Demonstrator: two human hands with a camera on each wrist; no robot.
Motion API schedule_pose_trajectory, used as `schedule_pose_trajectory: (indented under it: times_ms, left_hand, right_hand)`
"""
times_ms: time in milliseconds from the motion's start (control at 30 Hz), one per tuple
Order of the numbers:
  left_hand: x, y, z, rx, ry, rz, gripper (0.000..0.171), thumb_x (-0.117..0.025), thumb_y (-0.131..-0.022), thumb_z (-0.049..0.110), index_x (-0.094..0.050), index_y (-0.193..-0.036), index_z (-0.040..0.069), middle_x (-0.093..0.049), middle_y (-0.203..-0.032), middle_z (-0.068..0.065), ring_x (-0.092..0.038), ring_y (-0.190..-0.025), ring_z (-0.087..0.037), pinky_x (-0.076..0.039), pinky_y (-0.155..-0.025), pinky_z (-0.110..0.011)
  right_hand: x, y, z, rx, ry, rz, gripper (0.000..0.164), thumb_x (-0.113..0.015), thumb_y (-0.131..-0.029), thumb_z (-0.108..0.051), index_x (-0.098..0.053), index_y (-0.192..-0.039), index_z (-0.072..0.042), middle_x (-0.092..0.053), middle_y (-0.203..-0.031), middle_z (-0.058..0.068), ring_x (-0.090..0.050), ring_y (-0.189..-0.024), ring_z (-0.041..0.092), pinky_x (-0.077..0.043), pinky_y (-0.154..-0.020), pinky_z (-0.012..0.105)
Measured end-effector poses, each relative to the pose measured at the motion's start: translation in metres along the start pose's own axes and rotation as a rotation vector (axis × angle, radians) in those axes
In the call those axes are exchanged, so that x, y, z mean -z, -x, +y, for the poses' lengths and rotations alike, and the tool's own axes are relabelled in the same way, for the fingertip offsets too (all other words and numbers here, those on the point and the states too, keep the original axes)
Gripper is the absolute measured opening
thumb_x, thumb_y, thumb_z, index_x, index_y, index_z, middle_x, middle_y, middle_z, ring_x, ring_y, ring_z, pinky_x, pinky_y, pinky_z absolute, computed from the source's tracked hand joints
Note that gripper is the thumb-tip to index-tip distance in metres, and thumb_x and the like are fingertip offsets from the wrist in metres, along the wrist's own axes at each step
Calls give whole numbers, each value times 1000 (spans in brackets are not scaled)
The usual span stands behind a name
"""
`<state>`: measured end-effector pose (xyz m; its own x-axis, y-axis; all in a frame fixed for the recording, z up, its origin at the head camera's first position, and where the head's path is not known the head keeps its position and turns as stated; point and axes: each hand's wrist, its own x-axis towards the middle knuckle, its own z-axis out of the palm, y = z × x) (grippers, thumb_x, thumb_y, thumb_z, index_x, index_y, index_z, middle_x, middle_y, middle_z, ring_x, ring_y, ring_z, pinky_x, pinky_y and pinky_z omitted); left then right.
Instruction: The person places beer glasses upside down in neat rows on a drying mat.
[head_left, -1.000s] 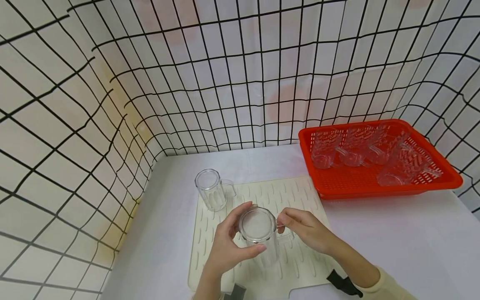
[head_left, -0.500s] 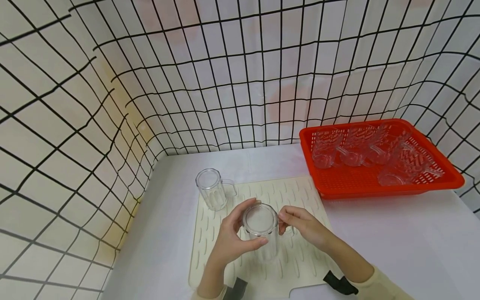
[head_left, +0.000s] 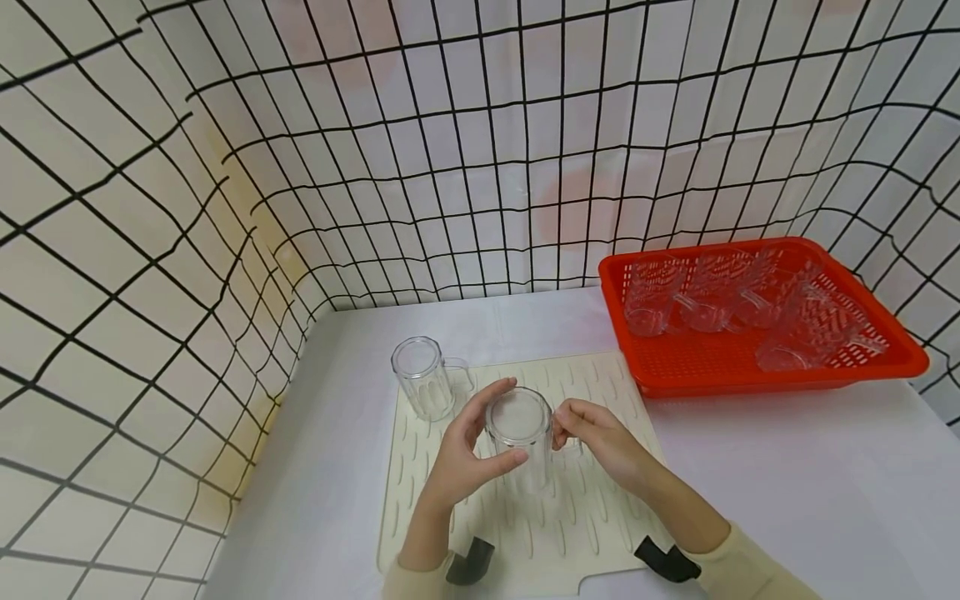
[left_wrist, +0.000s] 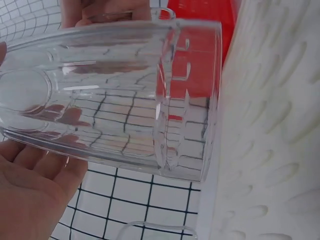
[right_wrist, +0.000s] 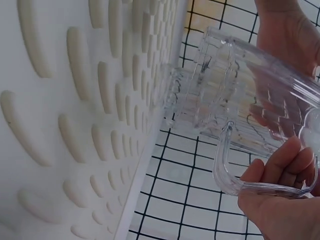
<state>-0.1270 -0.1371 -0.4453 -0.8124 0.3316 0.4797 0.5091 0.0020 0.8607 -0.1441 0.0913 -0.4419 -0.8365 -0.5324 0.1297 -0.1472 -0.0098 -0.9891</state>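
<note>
A clear glass mug is held over a cream ridged drying mat in the head view. My left hand grips the mug's body from the left, thumb in front and fingers behind. On the other side, my right hand holds the handle, with fingers curled through its loop in the right wrist view. The mug's lower end is close to the mat in the left wrist view; whether they touch, I cannot tell. Another clear mug stands at the mat's back left corner, handle pointing right.
A red perforated basket at the back right has several clear mugs lying in it. Black wire grid encloses the back and sides of the white tabletop.
Both hands and the held mug have moved away from the person, toward the back of the mat. The standing mug and the basket have not moved.
</note>
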Motion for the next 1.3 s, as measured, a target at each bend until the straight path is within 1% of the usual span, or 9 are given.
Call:
schedule_pose_trajectory:
  times_ms: [133,333,433,567,667,800,1000,1100,1300]
  left_hand:
    - [5,-3,-2,24,-12,35,77,-78,-82,7,-39,-149,9,-45,-148,-9,-39,-138,-27,-30,-113,-40]
    - [11,-13,-8,60,40,131,73,-76,-86,14,-39,-148,4,-43,-149,-11,-36,-140,-24,-26,-115,-40]
    - [13,-18,-16,72,84,183,64,-70,-90,6,-40,-146,0,-43,-149,-14,-36,-139,-24,-26,-115,-40]
    - [16,-22,-28,113,114,237,55,-62,-92,-6,-43,-144,-2,-45,-147,-15,-37,-139,-24,-26,-115,-44]
    - [17,-25,-34,150,121,264,53,-61,-93,-5,-44,-143,-3,-45,-147,-15,-38,-138,-23,-27,-115,-43]
    - [19,-29,-38,175,120,270,53,-59,-94,-3,-42,-144,-3,-44,-148,-14,-37,-139,-22,-28,-114,-38]
    - [24,-34,-43,186,111,250,51,-55,-97,-3,-38,-145,-5,-39,-151,-17,-32,-142,-25,-24,-116,-40]
    - [26,-37,-42,203,114,253,51,-53,-97,-4,-37,-146,-6,-37,-151,-19,-29,-143,-28,-22,-116,-42]
    - [27,-40,-38,248,110,252,54,-53,-97,-3,-33,-148,-5,-33,-154,-17,-27,-144,-25,-22,-117,-38]
  right_hand:
    - [-2,-6,-1,19,11,52,32,-40,-106,-17,-53,-89,6,-57,-84,9,-57,-87,22,-44,-88,32]
    - [-4,-22,-1,38,5,130,30,-41,-105,-15,-53,-92,8,-57,-85,8,-58,-87,19,-46,-89,27]
    - [-3,-31,5,35,-13,180,28,-42,-105,-14,-52,-95,10,-59,-86,8,-59,-88,17,-45,-90,25]
    - [-2,-42,16,26,-26,219,27,-43,-105,-14,-52,-97,10,-60,-90,9,-59,-90,16,-41,-97,33]
    - [-2,-47,22,27,-35,235,26,-44,-104,-13,-53,-98,11,-61,-91,9,-60,-91,17,-37,-102,43]
    - [-2,-56,29,22,-41,258,25,-46,-104,-12,-54,-98,11,-62,-91,11,-59,-93,18,-34,-103,48]
    - [-2,-67,40,14,-27,296,24,-46,-104,-10,-56,-99,11,-62,-94,15,-58,-95,19,-35,-101,43]
    - [-3,-73,44,-9,-25,307,24,-47,-103,-10,-57,-100,12,-64,-94,16,-59,-94,18,-35,-102,42]
    - [-3,-81,44,-44,-41,328,24,-48,-103,-10,-57,-98,11,-65,-91,12,-59,-92,14,-35,-101,44]
